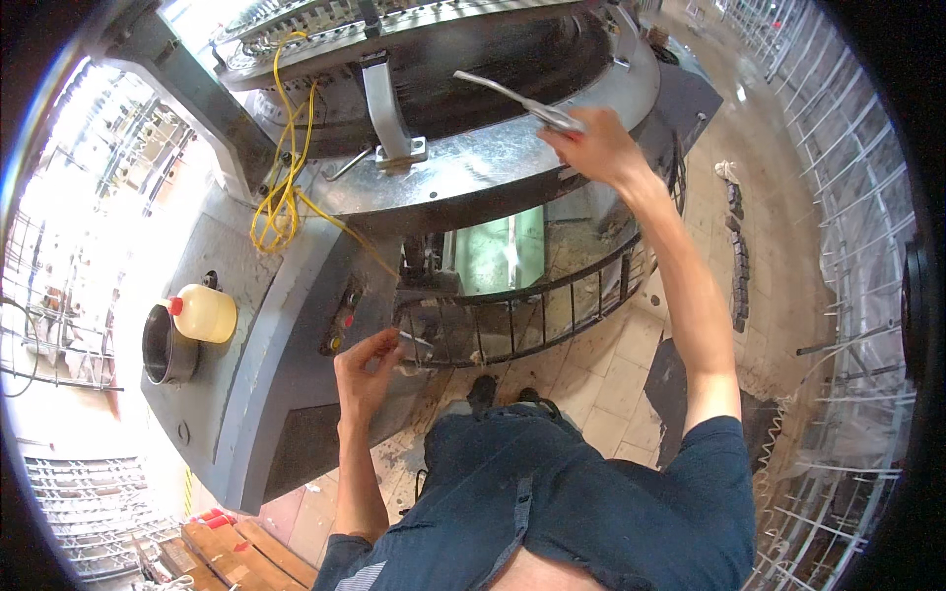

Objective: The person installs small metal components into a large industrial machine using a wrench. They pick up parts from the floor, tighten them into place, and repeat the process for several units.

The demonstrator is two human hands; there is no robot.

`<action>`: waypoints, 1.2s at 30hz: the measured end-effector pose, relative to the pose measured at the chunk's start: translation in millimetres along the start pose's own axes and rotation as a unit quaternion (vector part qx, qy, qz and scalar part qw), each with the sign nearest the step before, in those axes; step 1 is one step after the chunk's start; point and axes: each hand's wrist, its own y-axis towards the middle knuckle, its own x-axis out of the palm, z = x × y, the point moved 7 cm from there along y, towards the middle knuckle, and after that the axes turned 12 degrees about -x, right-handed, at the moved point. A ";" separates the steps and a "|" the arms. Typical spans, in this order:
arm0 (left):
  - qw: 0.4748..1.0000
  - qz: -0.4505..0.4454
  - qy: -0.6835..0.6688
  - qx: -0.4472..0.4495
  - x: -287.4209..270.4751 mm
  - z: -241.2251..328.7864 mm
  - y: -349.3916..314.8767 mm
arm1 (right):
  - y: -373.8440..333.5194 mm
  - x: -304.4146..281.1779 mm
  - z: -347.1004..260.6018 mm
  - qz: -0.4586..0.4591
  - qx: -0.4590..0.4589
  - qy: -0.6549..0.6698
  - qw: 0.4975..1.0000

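- My right hand [598,148] is up at about 1 o'clock, arm fully stretched, fingers closed around the near end of a thin metal tool [517,101]; the tool's long shaft runs from the fist toward 11 o'clock, out over the dark inner part of the machine.
- The fist sits just above the shiny circular metal deck [493,172] of a large round machine — the deck curves across the top of my view.
- My left hand [367,366] is low, near 7 o'clock of centre, fingers curled with thumb and fingertips pinched on something small and pale [412,345]; I cannot tell what it is.
- That hand is just beside the curved black railing [537,305] that rings the machine's base, at its left end, and just right of a dark control strip with a red and a yellow button [343,317].
- Behind the railing, at centre, a greenish panel [498,251] shows inside the machine.
- Yellow cable [281,197] hangs in loops off the deck at 10 o'clock, against the grey housing [246,325].
- At 9 o'clock, on the housing — a pale yellow plastic bottle with a red cap [202,313] lying beside a dark round cup [166,345], touching it.
- A grey upright bracket [389,113] is bolted to the deck at 12 o'clock, well left of the tool.
- My legs in dark trousers fill 6 o'clock; dark shoes [503,394] stand on the worn tiled floor [621,379] just short of the railing.
- Wire racks [857,295] line the edge at 3 o'clock.
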 end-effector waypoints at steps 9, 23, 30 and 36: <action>0.998 -0.001 -0.061 -0.015 2.7 -16.2 9.5 | 108.3 87.5 -0.6 -0.135 0.091 -0.056 0.985; 0.956 0.182 -0.088 0.211 -29.0 65.7 110.2 | 24.8 -16.1 54.0 -0.149 0.243 0.069 0.956; 0.958 0.121 -0.112 0.235 1.5 137.7 142.6 | 87.3 27.5 95.1 -0.195 0.223 0.040 0.954; 0.979 0.060 -0.165 0.102 14.4 82.5 105.9 | 107.1 -70.2 283.1 -0.013 0.359 -0.025 0.933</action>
